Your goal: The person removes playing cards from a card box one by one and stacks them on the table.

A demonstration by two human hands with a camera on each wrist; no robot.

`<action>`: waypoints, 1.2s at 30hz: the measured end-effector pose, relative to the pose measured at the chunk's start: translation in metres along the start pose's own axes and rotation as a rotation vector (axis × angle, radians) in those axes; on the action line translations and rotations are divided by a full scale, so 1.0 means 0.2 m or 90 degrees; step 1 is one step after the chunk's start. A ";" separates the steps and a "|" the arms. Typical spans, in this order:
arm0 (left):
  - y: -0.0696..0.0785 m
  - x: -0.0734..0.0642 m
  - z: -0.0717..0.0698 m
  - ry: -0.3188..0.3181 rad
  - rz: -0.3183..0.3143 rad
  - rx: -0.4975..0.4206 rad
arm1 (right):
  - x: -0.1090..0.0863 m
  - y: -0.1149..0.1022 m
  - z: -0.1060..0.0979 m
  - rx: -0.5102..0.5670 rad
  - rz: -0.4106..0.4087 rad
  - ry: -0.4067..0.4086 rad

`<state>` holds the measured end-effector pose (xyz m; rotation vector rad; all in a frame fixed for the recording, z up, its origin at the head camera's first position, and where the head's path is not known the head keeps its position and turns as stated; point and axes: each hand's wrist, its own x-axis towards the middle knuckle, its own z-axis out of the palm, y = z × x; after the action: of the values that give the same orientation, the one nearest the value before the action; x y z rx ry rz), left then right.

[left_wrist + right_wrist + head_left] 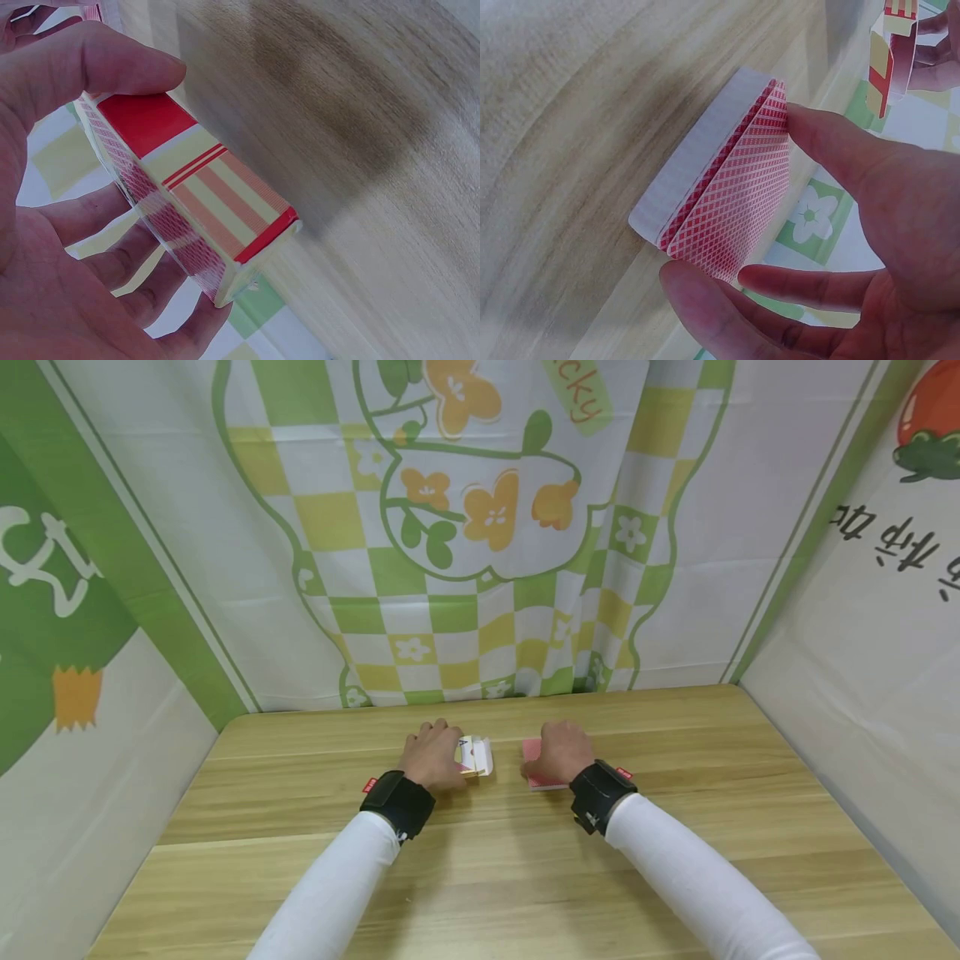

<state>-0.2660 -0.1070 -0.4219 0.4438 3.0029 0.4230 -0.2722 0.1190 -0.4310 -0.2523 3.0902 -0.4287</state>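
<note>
My left hand [435, 756] holds a playing card box [468, 756] by its edges, the thumb along one striped narrow side [202, 176] and the fingers along the opposite side. The box's open end, with a white flap, points right toward the other hand. To the right, a deck of playing cards [735, 172] with red patterned backs lies on the table. My right hand [564, 752] grips the deck across its ends, thumb at one end and fingertips at the other. Its top card sits slightly askew from the pile. A small gap separates box and deck.
The wooden table [487, 877] reaches back to a patterned curtain [465, 635]. Fabric walls stand at left and right. Both wrists wear black straps [397, 806].
</note>
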 end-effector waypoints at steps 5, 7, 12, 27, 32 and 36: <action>0.00 0.00 0.00 -0.002 0.000 0.002 | 0.00 0.00 0.00 -0.006 -0.001 -0.002; 0.00 0.00 0.00 -0.003 0.002 0.004 | 0.00 0.00 0.00 -0.007 -0.002 -0.001; -0.01 0.00 0.00 0.001 0.004 0.007 | 0.00 0.00 0.01 -0.007 0.002 -0.002; -0.01 -0.01 0.01 -0.001 -0.001 0.005 | 0.00 -0.01 0.02 -0.013 0.010 -0.007; -0.01 -0.01 0.01 -0.001 -0.003 0.007 | 0.00 0.00 0.01 -0.005 0.008 -0.010; 0.00 -0.01 0.00 0.002 0.003 0.007 | -0.01 0.00 -0.01 0.005 -0.002 0.003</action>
<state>-0.2634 -0.1084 -0.4220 0.4522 3.0096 0.4091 -0.2710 0.1198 -0.4288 -0.2568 3.0922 -0.4428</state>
